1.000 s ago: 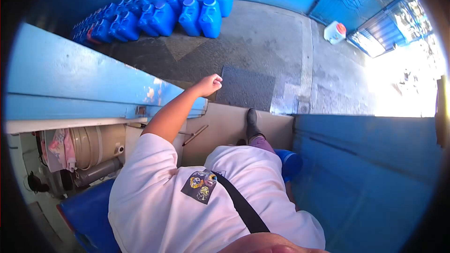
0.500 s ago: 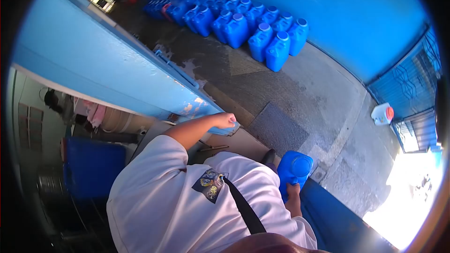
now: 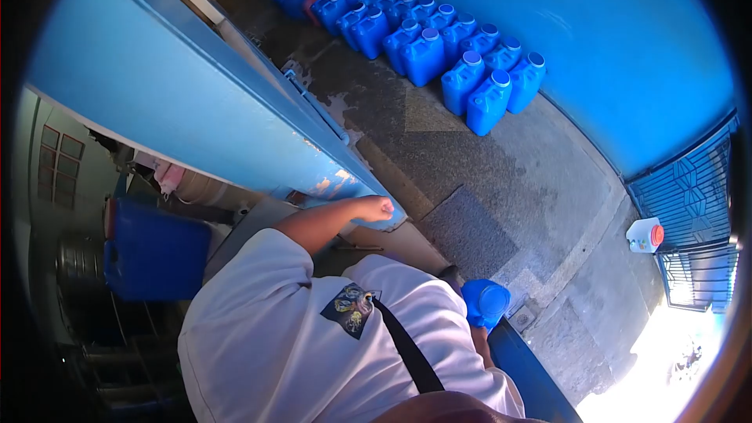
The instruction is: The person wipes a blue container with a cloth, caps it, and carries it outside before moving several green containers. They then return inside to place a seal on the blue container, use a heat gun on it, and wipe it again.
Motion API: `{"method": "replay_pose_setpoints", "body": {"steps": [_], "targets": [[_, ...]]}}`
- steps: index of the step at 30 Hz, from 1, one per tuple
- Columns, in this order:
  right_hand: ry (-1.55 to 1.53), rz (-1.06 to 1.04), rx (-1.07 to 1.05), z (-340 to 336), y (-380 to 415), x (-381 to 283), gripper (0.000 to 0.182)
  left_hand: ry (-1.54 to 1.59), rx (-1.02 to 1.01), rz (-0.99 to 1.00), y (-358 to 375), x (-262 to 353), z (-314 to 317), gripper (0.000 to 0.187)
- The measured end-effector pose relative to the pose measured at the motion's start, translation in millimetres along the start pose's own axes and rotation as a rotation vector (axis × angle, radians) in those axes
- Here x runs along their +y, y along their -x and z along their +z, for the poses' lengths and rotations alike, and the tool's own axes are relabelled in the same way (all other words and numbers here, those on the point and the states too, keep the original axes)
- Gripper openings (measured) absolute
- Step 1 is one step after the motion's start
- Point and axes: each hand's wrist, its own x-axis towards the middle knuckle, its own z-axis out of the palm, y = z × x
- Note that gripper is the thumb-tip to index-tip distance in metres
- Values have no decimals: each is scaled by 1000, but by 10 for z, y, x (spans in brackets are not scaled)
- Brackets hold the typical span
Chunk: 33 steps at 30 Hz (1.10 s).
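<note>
My right hand (image 3: 479, 334) hangs low at my side, closed on a blue jug (image 3: 486, 302) with a round blue cap. The jug's top faces up toward me and hides part of the fingers. Bent across in front of me, my left arm ends in a closed left hand (image 3: 375, 208), with nothing showing in it. That fist is close beside the corner of a light blue wall (image 3: 333, 176) with peeling paint.
Rows of blue jugs (image 3: 424, 58) stand along the blue wall (image 3: 595, 55). A white container with a red cap (image 3: 645, 235) sits by the metal gate (image 3: 689, 188). A grey mat-like patch (image 3: 470, 227) lies on the concrete floor. A large blue container (image 3: 157, 251) is at left.
My right hand and the jug have moved back toward my body, so less of the jug shows. My view has shifted a little; the left fist stays closed.
</note>
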Motion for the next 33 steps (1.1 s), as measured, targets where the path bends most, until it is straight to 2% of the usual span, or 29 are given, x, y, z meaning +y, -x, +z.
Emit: {"method": "replay_pose_setpoints", "body": {"steps": [5,8,14,16,18,19,20,22,26,28,29,31,32,33], "targets": [[64,-28,-61,-124,-127,-345,69,63,37,72,-584,188,-136,42],[97,-40,-101,-150,-185,-592,70,87,-6,28,-932,415,-333,43],[167,-28,-135,-318,-406,-886,71,91,25,21,-1807,356,-796,40],[181,-11,-128,-407,-475,-994,71,165,20,-37,-2223,82,-947,41],[205,-2,-111,-548,-585,-1217,71,220,207,64,-2530,-209,-1080,27],[222,1,-98,-638,-686,-1337,71,290,207,45,-2693,-348,-1167,23],[243,1,-83,-765,-756,-1520,72,363,207,26,-2857,-497,-1272,26],[297,3,-53,-985,-997,-1857,72,439,65,34,-3044,-730,-1587,34],[414,-38,13,-1263,-1781,-2926,73,559,117,-187,-3581,-1575,-1816,35],[488,-58,35,-1354,-2196,-3488,73,454,286,-165,-3868,-2107,-1820,32],[525,-77,38,-1374,-2408,-3804,73,481,303,-165,-4048,-2309,-1861,32],[600,-99,9,-1323,-2775,-4160,73,190,409,-202,-4146,-2594,-1858,30],[627,-99,-23,-1223,-2822,-4227,73,198,400,-231,-4139,-2697,-1906,30],[650,-109,-48,-1130,-2850,-4411,74,263,267,-261,-4159,-2600,-2149,29]]}}
